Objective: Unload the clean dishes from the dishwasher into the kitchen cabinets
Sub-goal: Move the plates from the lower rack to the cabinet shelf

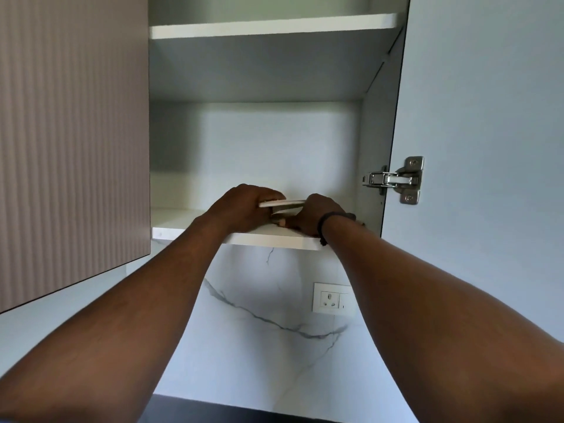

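One thin white plate (pixel 282 203), seen edge-on, is held level just above the front edge of the bottom shelf (pixel 265 238) in the open cabinet. Two hands carry it: the left hand (pixel 244 206) has a closed grip on its left rim, the right hand (pixel 317 213) on its right. A second pale edge beneath may be another plate; I cannot tell.

White shelf (pixel 268 239), grey-veined marble backsplash (pixel 268 325), ribbed taupe door (pixel 73 132)
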